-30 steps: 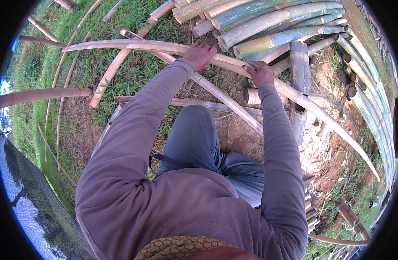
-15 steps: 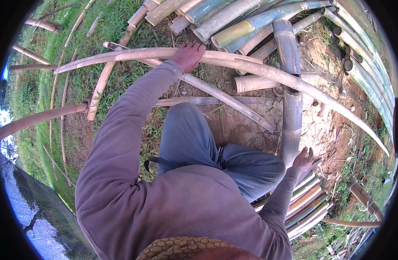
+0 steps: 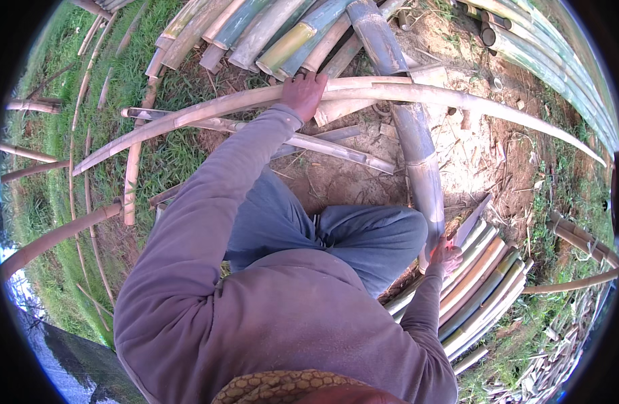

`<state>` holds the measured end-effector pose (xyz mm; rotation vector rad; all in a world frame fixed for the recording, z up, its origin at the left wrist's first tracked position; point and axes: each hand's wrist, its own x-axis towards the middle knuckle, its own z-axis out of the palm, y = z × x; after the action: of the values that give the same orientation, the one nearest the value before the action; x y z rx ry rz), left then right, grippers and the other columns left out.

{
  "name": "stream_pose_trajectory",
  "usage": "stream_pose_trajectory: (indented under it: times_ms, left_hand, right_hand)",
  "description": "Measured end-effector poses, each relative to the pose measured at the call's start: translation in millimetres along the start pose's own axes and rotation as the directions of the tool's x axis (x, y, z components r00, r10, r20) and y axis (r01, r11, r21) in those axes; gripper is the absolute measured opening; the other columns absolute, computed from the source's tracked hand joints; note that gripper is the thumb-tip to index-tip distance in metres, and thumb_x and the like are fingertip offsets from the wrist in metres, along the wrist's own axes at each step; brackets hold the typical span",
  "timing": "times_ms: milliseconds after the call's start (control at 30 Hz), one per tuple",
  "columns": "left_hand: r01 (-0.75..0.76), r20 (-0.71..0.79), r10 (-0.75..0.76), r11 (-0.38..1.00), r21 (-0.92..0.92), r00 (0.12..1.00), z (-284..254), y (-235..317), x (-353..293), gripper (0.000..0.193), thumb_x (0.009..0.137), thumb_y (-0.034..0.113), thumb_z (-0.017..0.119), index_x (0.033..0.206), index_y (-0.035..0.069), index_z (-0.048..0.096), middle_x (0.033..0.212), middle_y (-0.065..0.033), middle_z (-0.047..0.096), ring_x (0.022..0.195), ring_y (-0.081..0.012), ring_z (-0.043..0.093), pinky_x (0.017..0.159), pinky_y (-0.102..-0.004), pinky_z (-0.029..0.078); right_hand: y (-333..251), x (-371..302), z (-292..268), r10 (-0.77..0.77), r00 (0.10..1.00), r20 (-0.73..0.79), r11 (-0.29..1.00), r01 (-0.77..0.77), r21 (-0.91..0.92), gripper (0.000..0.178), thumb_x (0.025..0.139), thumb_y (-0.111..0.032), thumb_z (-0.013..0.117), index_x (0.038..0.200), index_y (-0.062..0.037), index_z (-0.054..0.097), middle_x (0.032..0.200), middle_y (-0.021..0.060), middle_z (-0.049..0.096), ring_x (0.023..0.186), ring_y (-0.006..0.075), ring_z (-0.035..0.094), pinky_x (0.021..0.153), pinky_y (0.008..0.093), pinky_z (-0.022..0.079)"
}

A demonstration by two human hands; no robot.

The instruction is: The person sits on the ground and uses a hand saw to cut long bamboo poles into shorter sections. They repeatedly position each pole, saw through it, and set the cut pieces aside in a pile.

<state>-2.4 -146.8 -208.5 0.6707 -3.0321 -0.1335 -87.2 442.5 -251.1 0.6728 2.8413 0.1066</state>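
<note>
Steadying a long pale bamboo pole (image 3: 417, 93) with one hand while the other takes hold of a tool looks like the step in hand. In the head view, the pole arcs across the upper half of the frame, lying over a darker, thick bamboo log (image 3: 424, 161) right of centre. The left hand (image 3: 305, 95), above centre, has its grip closed over the pole, fingers bent across the far edge; the thumb is hidden. At lower right, the right hand (image 3: 446, 257) appears wrapped about the orange handle of a tapered grey blade, probably a saw (image 3: 472, 221), beside stacked bamboo lengths (image 3: 481, 283). The next move seems to call for a firm left grip, so the pole cannot roll, and for lifting the blade clear of the stack.
</note>
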Motion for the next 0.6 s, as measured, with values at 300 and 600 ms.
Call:
stream_pose_trajectory:
  times_ms: [300,600]
  left_hand:
    - [-0.037,0.003,0.037,0.997,0.061,0.999,4.3,-3.8,6.7,0.028,0.095,0.011,0.064,0.121,0.013,0.056,0.113,-0.0107,0.071,0.106,-0.0323,0.073,0.089,-0.0568,0.053]
    - [-0.049,0.037,0.046,0.995,0.086,0.998,0.9,-7.2,5.7,0.032,0.092,0.009,0.065,0.121,0.011,0.053,0.108,-0.0127,0.072,0.098,-0.0332,0.075,0.078,-0.0517,0.056]
  right_hand:
    - [38.1,-22.1,24.5,-0.097,0.975,-0.201,0.892,0.175,0.416,0.047,0.095,-0.03,0.06,0.131,-0.0008,0.053,0.113,0.0276,0.068,0.101,0.0501,0.068,0.09,0.058,0.053]
    - [0.5,-163.2,-114.0,-0.434,0.784,-0.444,0.192,0.562,0.805,0.063,0.101,-0.036,0.079,0.135,0.0119,0.059,0.128,0.0236,0.066,0.111,0.0309,0.071,0.09,0.0412,0.063]
